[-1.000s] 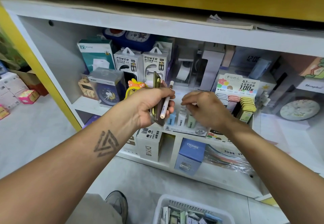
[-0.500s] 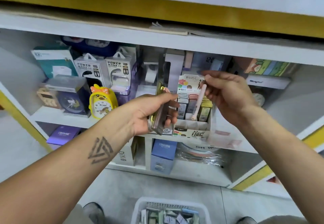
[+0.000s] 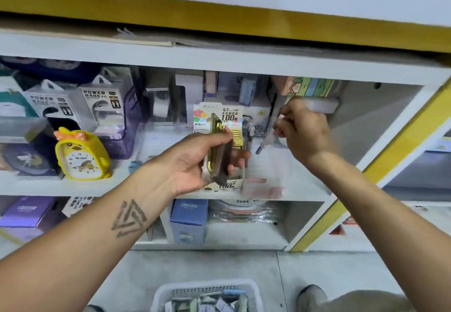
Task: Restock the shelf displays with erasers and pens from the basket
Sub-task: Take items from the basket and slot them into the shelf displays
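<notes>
My left hand (image 3: 190, 162) grips a small stack of flat olive and brown packs (image 3: 219, 155), held upright in front of the pencil-lead display box (image 3: 214, 114) on the middle shelf. My right hand (image 3: 305, 136) is raised to the right of that box, its fingers pinching a thin pen whose pale end (image 3: 280, 117) just shows. A dark thin stick (image 3: 266, 136) slants down beside the fingers; blur hides whether the hand holds it. The white basket (image 3: 166, 294) with several small packs stands on the floor below.
A yellow duck clock (image 3: 80, 155) and power bank boxes (image 3: 97, 106) fill the shelf's left side. Blue and purple boxes (image 3: 188, 219) sit on the lower shelf. A yellow frame post (image 3: 380, 165) runs along the right. My shoe (image 3: 310, 294) is by the basket.
My right hand has moved right and up, away from the display box, with the pen. The camera shifted right. My left hand keeps hold of the packs.
</notes>
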Demonstrator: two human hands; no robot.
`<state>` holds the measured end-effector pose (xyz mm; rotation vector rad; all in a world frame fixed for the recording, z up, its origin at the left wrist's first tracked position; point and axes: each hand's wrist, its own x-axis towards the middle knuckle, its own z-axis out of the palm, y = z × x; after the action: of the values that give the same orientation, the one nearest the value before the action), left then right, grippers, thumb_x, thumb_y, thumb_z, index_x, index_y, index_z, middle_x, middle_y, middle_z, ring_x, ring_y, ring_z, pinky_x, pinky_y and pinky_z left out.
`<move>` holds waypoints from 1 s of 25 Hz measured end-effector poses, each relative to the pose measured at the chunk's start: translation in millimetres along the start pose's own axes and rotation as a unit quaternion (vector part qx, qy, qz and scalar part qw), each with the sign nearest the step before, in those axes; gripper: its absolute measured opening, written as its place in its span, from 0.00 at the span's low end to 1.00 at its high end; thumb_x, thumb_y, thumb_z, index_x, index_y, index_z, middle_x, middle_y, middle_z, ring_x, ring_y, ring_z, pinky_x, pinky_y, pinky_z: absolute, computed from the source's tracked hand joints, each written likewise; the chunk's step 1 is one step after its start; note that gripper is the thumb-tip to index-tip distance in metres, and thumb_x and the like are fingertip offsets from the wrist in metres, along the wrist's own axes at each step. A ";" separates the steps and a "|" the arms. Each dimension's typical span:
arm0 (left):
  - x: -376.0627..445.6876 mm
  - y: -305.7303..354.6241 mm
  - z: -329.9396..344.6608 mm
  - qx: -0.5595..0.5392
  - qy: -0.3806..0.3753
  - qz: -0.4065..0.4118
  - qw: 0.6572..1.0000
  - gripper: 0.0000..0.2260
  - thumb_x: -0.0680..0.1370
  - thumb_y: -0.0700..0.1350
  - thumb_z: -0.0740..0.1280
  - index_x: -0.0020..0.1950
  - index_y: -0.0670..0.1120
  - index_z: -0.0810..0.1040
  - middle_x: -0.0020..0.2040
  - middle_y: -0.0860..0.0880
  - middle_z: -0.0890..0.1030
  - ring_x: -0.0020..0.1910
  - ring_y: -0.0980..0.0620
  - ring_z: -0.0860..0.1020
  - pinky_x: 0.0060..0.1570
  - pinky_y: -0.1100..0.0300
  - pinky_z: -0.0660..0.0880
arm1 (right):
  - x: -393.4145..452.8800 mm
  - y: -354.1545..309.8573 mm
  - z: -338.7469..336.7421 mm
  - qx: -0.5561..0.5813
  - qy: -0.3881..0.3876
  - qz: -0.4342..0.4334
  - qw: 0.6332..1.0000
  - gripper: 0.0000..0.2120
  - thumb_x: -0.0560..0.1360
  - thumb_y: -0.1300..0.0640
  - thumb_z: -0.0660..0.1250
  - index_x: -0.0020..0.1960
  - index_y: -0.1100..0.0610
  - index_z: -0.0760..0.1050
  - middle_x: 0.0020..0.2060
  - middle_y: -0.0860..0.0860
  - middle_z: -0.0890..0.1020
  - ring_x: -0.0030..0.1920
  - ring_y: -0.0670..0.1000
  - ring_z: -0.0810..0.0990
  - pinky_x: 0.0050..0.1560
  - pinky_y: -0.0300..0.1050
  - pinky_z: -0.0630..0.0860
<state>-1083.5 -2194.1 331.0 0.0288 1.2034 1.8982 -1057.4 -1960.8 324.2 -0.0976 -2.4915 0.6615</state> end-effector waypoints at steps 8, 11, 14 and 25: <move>16.0 -1.9 -1.2 0.003 0.037 0.043 0.998 0.09 0.79 0.41 0.67 0.54 0.36 0.79 0.51 0.34 0.83 0.44 0.39 0.84 0.37 0.49 0.82 | -5.4 -4.4 15.0 -0.018 0.004 -0.084 0.996 0.01 0.81 0.62 0.60 0.51 0.60 0.69 0.38 0.58 0.83 0.39 0.63 0.80 0.39 0.58 0.78; 14.6 -0.1 -3.6 0.002 0.056 0.053 0.997 0.08 0.78 0.40 0.69 0.51 0.36 0.81 0.46 0.34 0.83 0.42 0.38 0.85 0.36 0.49 0.81 | -6.5 -5.5 19.5 -0.038 -0.020 -0.100 0.994 0.02 0.81 0.63 0.60 0.51 0.62 0.69 0.36 0.59 0.82 0.38 0.63 0.81 0.37 0.58 0.78; 9.2 0.1 -5.4 0.004 0.042 0.052 0.998 0.08 0.77 0.40 0.70 0.53 0.36 0.80 0.45 0.35 0.83 0.42 0.38 0.84 0.37 0.48 0.81 | -4.2 -5.3 23.0 -0.039 -0.030 -0.106 0.993 0.03 0.81 0.64 0.62 0.50 0.64 0.71 0.35 0.60 0.81 0.36 0.64 0.80 0.34 0.58 0.77; -2.9 1.3 -12.4 0.063 0.026 0.084 0.994 0.12 0.73 0.37 0.72 0.55 0.37 0.82 0.48 0.34 0.83 0.45 0.38 0.84 0.42 0.48 0.81 | -4.5 -53.0 21.8 0.222 -0.137 0.095 0.961 0.09 0.78 0.50 0.70 0.49 0.56 0.83 0.35 0.48 0.84 0.33 0.47 0.79 0.32 0.40 0.73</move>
<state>-1087.9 -2205.3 326.6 0.1549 1.3926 1.9733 -1061.6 -2017.7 331.5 -0.0798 -2.5404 1.3832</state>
